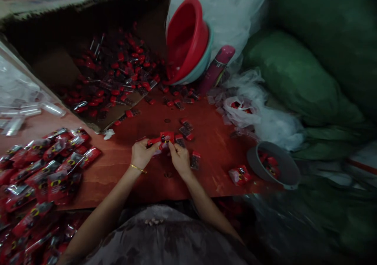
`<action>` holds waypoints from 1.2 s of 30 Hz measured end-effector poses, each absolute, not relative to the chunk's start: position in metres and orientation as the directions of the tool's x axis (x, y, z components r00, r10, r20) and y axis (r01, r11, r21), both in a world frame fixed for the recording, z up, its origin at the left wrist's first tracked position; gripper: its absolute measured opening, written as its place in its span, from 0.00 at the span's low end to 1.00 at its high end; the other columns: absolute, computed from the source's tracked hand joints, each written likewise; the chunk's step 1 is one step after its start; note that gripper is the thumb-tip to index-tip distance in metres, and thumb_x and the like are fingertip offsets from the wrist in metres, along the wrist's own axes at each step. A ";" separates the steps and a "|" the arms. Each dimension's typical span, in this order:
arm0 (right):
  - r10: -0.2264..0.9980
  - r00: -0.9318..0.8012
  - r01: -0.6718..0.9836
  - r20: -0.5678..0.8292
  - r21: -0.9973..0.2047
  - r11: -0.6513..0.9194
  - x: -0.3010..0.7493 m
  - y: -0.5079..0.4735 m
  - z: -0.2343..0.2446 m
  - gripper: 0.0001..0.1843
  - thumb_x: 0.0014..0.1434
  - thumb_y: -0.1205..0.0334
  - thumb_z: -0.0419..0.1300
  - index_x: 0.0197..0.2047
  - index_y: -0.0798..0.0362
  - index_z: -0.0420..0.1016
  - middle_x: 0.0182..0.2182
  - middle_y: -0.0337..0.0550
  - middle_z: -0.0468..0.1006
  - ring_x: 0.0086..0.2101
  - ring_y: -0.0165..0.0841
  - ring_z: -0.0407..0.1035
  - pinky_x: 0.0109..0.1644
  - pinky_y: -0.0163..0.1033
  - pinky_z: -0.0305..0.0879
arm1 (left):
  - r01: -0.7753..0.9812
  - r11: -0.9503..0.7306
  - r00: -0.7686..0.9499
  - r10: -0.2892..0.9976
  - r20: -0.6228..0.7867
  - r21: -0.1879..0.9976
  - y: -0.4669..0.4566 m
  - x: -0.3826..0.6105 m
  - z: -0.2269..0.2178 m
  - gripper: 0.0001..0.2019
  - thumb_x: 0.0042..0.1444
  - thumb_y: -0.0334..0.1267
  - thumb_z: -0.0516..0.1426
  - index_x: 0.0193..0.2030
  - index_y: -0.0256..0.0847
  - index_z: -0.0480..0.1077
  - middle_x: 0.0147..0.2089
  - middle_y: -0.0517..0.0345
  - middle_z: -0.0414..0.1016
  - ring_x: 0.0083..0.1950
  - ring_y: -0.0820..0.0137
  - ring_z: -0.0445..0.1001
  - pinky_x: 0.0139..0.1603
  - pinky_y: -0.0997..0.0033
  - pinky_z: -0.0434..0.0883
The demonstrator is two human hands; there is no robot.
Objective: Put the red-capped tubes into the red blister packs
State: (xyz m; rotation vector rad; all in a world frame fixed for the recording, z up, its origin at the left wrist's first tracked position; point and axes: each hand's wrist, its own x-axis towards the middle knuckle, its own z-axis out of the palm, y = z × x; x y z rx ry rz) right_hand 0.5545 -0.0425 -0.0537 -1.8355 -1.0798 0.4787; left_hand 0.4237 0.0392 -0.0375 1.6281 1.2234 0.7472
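Note:
Both hands meet over the red tabletop around a small red printed packet (167, 136). My left hand (143, 154), with a gold bangle at the wrist, is closed on the packet's left side. My right hand (180, 159) pinches its lower right edge between thumb and fingers. Something red and partly clear shows between the hands, but its shape is mostly hidden. Several small clear containers with red caps lie just beyond and to the right of my right hand, among them one container (195, 159) close by its wrist side.
An open cardboard box (66, 66) spills red-capped containers. Filled red packets (60, 182) pile up at left. A red basin (188, 41), a pink flask (216, 68), white plastic bags (269, 116), a grey bowl (281, 161) and a single packet (240, 175) stand or lie rightward.

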 end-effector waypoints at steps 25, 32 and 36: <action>0.801 0.591 0.240 0.099 -0.969 -0.058 0.555 -0.053 -0.040 0.14 0.59 0.54 0.49 0.28 0.52 0.66 0.18 0.33 0.64 0.20 0.26 0.60 0.25 0.31 0.58 | 0.455 -0.574 0.596 0.764 0.246 0.681 0.038 0.439 -0.018 0.37 0.44 0.59 0.56 0.57 0.35 0.63 0.62 0.40 0.61 0.64 0.51 0.55 0.61 0.50 0.52; 0.820 0.543 0.348 0.179 -0.937 -0.026 0.548 -0.058 -0.042 0.14 0.61 0.55 0.48 0.30 0.53 0.67 0.19 0.33 0.65 0.21 0.26 0.61 0.27 0.31 0.58 | 0.216 -0.060 0.532 0.844 -0.066 0.974 0.026 0.452 -0.019 0.15 0.44 0.49 0.58 0.24 0.36 0.74 0.20 0.62 0.70 0.22 0.75 0.64 0.24 0.76 0.60; 0.807 0.538 0.558 0.245 -0.820 -0.123 0.558 -0.079 -0.034 0.15 0.61 0.53 0.47 0.34 0.53 0.69 0.25 0.38 0.72 0.26 0.29 0.66 0.32 0.33 0.60 | 0.104 0.129 0.451 0.877 -0.163 0.986 0.019 0.455 -0.019 0.13 0.39 0.46 0.62 0.21 0.37 0.74 0.17 0.65 0.67 0.21 0.78 0.59 0.23 0.77 0.57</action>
